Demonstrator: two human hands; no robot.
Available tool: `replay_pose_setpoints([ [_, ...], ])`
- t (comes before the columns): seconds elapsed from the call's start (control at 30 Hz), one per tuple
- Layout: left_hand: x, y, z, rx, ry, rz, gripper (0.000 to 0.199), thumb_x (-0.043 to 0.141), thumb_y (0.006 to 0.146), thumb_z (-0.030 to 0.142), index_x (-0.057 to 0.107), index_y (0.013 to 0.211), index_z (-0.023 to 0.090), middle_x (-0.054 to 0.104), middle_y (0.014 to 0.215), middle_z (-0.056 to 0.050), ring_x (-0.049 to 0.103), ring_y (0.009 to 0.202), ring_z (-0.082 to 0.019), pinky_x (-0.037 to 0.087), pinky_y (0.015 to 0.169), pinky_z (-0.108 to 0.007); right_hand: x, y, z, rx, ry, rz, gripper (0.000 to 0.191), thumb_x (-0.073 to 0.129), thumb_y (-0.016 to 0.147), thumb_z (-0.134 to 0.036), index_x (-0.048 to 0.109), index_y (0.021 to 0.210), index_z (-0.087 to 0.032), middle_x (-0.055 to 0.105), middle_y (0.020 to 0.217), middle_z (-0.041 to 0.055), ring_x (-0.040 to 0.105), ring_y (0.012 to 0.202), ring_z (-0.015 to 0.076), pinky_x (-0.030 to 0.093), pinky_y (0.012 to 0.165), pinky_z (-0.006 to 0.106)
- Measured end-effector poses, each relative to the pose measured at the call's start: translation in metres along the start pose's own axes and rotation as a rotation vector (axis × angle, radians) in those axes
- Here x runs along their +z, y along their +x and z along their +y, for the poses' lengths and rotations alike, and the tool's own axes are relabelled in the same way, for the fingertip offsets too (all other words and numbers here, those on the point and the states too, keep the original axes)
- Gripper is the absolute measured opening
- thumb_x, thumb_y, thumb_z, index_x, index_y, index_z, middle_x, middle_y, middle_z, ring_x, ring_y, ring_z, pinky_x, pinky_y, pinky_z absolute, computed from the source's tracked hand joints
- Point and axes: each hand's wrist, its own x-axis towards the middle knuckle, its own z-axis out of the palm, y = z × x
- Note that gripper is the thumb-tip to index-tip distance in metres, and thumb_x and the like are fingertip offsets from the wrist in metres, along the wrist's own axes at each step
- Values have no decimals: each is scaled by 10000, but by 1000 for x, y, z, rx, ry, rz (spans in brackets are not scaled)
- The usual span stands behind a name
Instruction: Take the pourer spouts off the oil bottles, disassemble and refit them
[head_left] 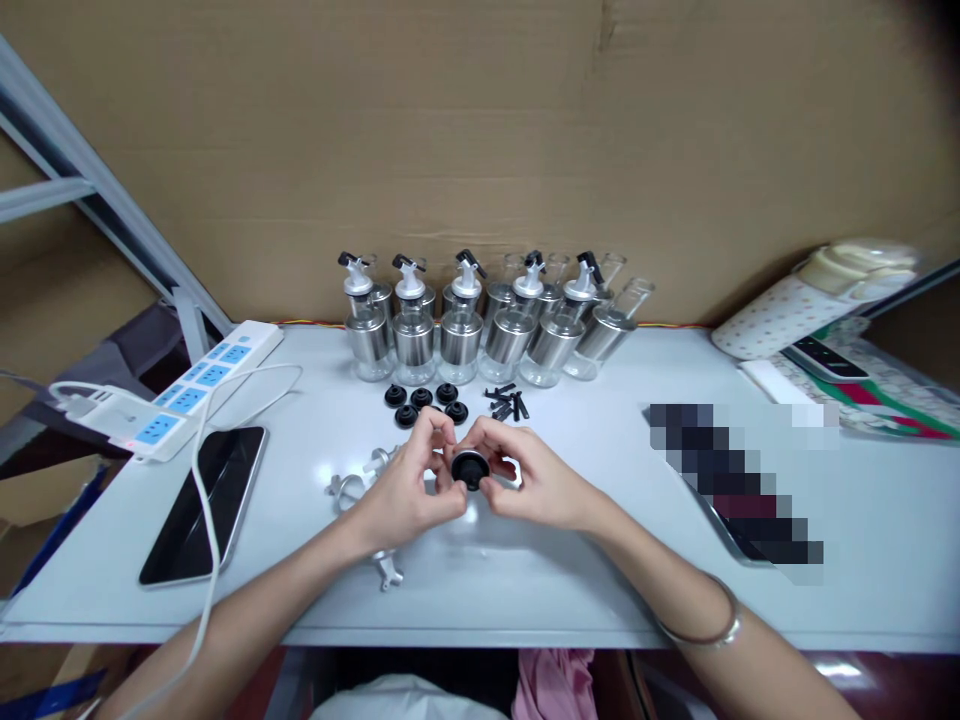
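Observation:
Between my two hands, over the middle of the white table, is a round cap with a black inside and a silver rim [470, 468]. My left hand [416, 480] grips its left side with thumb and fingers, and my right hand [529, 475] grips its right side. Just behind the hands lie several black round stoppers [421, 398] and a small pile of black levers [510, 402]. Silver metal spout parts [349, 491] lie beside and partly under my left hand. Glass and steel bottles [461, 340] stand in rows farther back, several with silver spouts and black levers on top.
On the left are a power strip [202, 385] with a white cable and a tablet [205, 505]. A pixelated dark device [735, 490] lies at the right. Beyond it are a dotted flask [787, 310] and a phone [825, 359]. Cardboard [465, 130] rises behind the table [525, 610].

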Motion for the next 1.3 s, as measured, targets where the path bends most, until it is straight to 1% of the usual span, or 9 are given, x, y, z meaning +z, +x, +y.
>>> replay_pose_setpoints([
  [0.17, 4, 0, 4, -10, 37, 44, 304, 546, 668, 176, 284, 811, 234, 363, 752, 77, 318, 500, -29, 289, 488, -180, 2, 0, -2, -6, 12, 3, 146, 505, 604, -160, 482, 743, -201, 418, 585, -68, 338, 524, 74, 294, 467, 191],
  [0.4, 5, -2, 6, 10, 49, 60, 309, 543, 649, 143, 269, 766, 228, 336, 727, 80, 252, 490, -24, 216, 437, -155, 4, -2, -3, -16, -10, 18, 145, 490, 610, -171, 510, 751, -195, 431, 585, -61, 333, 515, 74, 287, 459, 199],
  [0.47, 6, -2, 4, 33, 62, 72, 303, 552, 670, 144, 284, 784, 229, 354, 739, 78, 279, 482, -21, 237, 436, -154, 3, -2, 0, -20, -20, 20, 153, 498, 623, -165, 523, 771, -192, 447, 596, -57, 342, 519, 76, 291, 463, 202],
  [0.53, 7, -1, 1, 83, 99, 134, 297, 568, 706, 149, 319, 845, 230, 406, 787, 66, 365, 504, -27, 323, 471, -163, 2, -1, 3, -28, -21, 51, 185, 514, 632, -150, 530, 812, -190, 471, 618, -52, 375, 530, 80, 312, 479, 205],
  [0.67, 8, 1, -6, 180, 165, 261, 296, 583, 806, 186, 386, 1022, 231, 502, 936, -1, 546, 727, -97, 483, 676, -243, 2, 2, 7, -59, 62, 169, 240, 538, 659, -123, 484, 878, -205, 551, 704, -31, 494, 603, 98, 392, 554, 218],
  [0.8, 5, 3, -8, 243, 237, 247, 249, 576, 859, 212, 478, 1088, 226, 527, 1019, -47, 551, 870, -148, 491, 754, -277, 0, 3, 8, -102, 73, 236, 234, 577, 719, -146, 479, 921, -212, 623, 810, 7, 569, 686, 115, 443, 603, 232],
  [0.93, 3, 5, -7, 302, 297, 302, 237, 579, 855, 186, 519, 1082, 221, 540, 1021, -50, 539, 922, -169, 476, 769, -281, -5, 4, 12, -176, 10, 264, 222, 637, 755, -205, 559, 962, -205, 663, 954, 59, 609, 818, 150, 480, 649, 262],
  [1.13, 3, 5, -7, 321, 283, 276, 274, 571, 850, 158, 508, 1108, 223, 543, 1069, -64, 561, 985, -180, 501, 816, -299, -9, 4, 14, -189, 20, 282, 273, 761, 714, -336, 637, 916, -199, 700, 918, 63, 606, 715, 141, 508, 643, 298],
  [1.3, 1, 6, -4, 385, 304, 227, 299, 594, 843, 154, 528, 1124, 234, 552, 1083, -64, 552, 1035, -185, 507, 848, -310, -9, 5, 15, -260, 44, 318, 215, 779, 704, -360, 683, 813, -202, 734, 858, 67, 665, 786, 187, 515, 628, 311],
])
